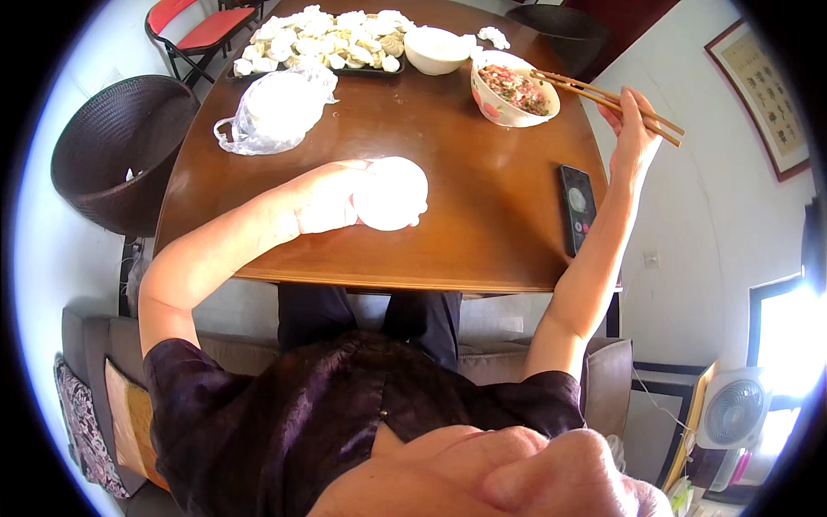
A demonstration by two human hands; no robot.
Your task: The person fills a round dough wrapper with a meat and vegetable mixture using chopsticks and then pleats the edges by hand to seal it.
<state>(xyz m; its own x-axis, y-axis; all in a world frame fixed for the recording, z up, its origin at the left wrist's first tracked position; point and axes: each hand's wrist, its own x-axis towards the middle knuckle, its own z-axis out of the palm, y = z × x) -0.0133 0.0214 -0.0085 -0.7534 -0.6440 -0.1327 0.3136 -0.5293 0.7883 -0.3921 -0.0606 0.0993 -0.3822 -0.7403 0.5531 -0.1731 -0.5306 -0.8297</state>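
A round white dough wrapper (391, 194) lies on my left hand (329, 197), over the near part of the wooden table (452, 252). My right hand (632, 132) grips a pair of wooden chopsticks (607, 102), whose tips reach the filling in a patterned bowl. That bowl (494, 106) holds minced meat filling (513, 90) with green bits. Left of it stands a white bowl (437, 52). A dark tray (381, 72) at the far left is heaped with dumplings (323, 39). In front of the tray lies a clear plastic bag (278, 110) with white, overexposed contents, probably wrappers.
A smartphone (577, 207) lies near the table's right edge, beside my right forearm. A small white lump (494, 37) sits at the far end. Dark woven chairs (123, 152) and a red folding chair (213, 29) stand around the table. A fan (735, 410) is at the lower right.
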